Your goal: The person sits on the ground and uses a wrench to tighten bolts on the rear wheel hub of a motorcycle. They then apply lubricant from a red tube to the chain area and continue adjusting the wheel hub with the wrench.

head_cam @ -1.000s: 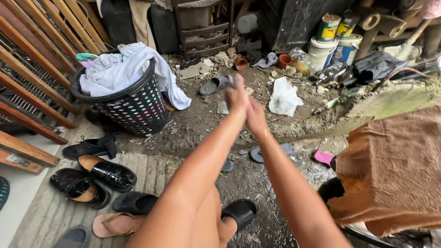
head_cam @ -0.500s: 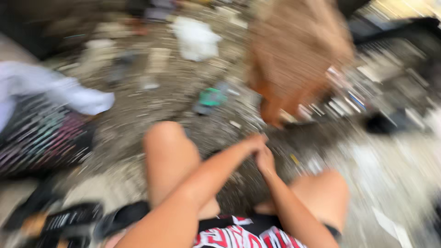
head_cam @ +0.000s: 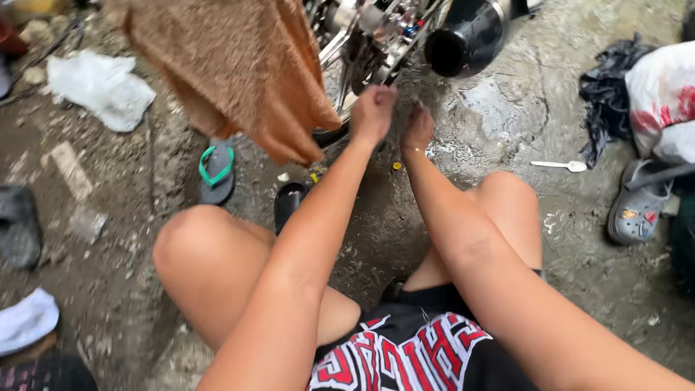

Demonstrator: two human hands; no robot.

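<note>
Both hands reached up to the motorcycle (head_cam: 376,32); its chrome parts and black exhaust pipe (head_cam: 470,32) lay just beyond the knuckles. Left hand (head_cam: 373,112) was clenched nearest the metalwork, right hand (head_cam: 418,129) curled just beside it; what either gripped was hidden.

two hands (head_cam: 394,119), one flip-flop (head_cam: 216,171), one spoon (head_cam: 559,166)

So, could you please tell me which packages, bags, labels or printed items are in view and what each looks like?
White sack with red print: right edge, bulging, beside a crumpled black bag.
Crumpled white plastic bag: upper left, on the dirt.
Black shorts: bottom centre, large red and white block lettering.
No signs or screens.
</note>
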